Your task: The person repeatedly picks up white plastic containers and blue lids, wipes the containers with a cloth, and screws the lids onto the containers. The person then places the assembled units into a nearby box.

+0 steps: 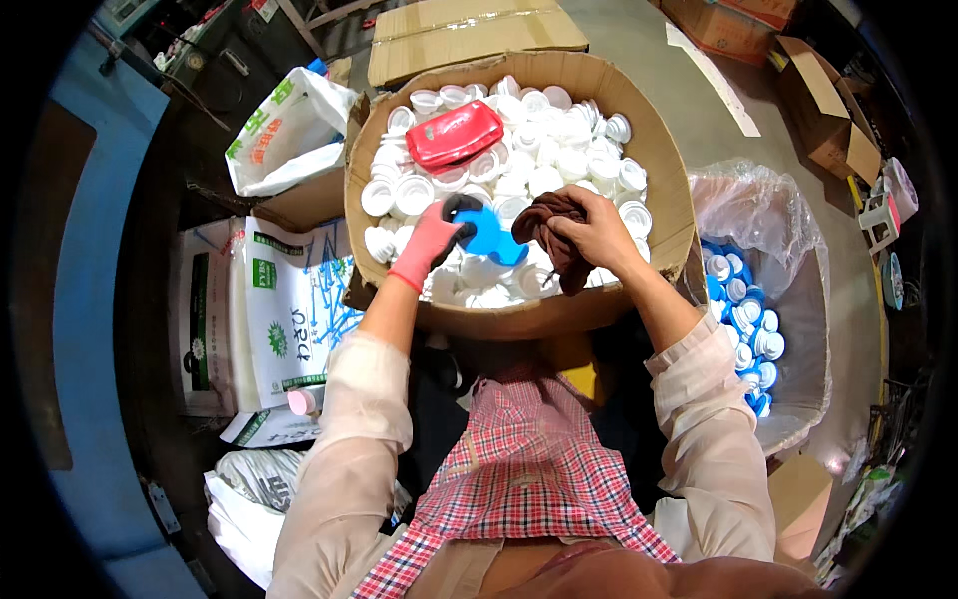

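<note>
My left hand (431,242), in a pink glove with dark fingertips, is closed on the edge of a round blue plastic lid (480,231). A second blue piece (510,250) shows just to its right, partly behind the cloth; whether the two are joined I cannot tell. In my bare right hand (597,232) is a bunched dark brown cloth (567,262), gripped between thumb and fingers beside the blue pieces. Both hands are over a large cardboard box (671,160) heaped with white plastic caps (545,180). On the heap lies a red pouch (455,136).
At right, a plastic-lined box (806,299) holds blue-and-white caps (743,309). Printed white bags (284,309) with blue sticks on them stand at left, below another white bag (284,135). A closed carton (479,38) sits behind the big box. More cartons (818,110) are at far right.
</note>
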`<state>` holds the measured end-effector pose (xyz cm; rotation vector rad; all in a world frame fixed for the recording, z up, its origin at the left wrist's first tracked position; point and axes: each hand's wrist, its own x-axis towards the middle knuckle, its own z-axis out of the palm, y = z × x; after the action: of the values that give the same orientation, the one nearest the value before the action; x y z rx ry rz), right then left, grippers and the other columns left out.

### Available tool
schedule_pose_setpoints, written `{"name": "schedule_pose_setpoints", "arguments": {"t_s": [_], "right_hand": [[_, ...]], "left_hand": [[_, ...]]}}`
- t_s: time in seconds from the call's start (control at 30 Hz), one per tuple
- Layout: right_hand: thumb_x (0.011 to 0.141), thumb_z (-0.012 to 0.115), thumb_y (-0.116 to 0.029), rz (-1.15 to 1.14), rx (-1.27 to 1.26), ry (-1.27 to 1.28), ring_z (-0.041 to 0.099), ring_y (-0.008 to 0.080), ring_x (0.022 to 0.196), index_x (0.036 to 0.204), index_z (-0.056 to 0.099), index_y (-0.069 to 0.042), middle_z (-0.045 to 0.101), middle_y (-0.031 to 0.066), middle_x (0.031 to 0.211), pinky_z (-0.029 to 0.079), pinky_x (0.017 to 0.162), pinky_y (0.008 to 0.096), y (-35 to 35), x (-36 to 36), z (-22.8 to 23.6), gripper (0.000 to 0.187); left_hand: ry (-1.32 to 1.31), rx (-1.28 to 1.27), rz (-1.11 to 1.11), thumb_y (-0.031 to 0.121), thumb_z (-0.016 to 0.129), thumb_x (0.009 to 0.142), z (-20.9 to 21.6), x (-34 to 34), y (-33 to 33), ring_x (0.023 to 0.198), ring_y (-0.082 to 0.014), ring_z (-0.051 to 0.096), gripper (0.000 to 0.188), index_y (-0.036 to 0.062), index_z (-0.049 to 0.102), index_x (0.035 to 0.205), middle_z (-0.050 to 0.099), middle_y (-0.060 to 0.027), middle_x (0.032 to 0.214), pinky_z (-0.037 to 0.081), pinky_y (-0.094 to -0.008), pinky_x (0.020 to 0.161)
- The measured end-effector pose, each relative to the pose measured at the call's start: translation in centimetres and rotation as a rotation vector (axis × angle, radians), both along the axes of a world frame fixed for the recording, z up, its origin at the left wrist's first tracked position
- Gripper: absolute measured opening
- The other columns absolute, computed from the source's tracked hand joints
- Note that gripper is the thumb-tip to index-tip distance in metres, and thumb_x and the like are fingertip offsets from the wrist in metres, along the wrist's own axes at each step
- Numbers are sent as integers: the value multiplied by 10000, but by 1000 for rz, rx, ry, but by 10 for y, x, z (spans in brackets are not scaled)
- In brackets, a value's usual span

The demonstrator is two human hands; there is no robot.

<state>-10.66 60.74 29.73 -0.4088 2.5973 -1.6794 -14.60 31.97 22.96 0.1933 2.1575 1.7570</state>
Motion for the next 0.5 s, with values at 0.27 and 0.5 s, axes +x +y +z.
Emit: {"name": "schedule_pose_setpoints", "arguments": {"t_s": [0.27, 0.5], "right_hand": [[836, 767, -125, 42, -469, -107, 596, 141, 992, 1098, 546, -32, 645, 65, 1035, 475, 884, 300, -32, 5, 5, 355], [815, 737, -88, -114, -195, 201, 642, 225, 849, 1009, 563, -27, 651, 118, 924, 505, 795, 338, -65, 27, 11, 267]], "left_hand": [[225, 509, 93, 122, 649, 929, 52, 41, 58, 1178, -154, 530, 414, 8, 502, 1299, 563, -87, 1320, 430, -304, 1007], [167, 610, 116, 297, 461, 1050, 27, 33, 75, 1033, -143, 563, 345, 108, 490, 1337, 578, -13, 1089, 481, -271, 885]]}}
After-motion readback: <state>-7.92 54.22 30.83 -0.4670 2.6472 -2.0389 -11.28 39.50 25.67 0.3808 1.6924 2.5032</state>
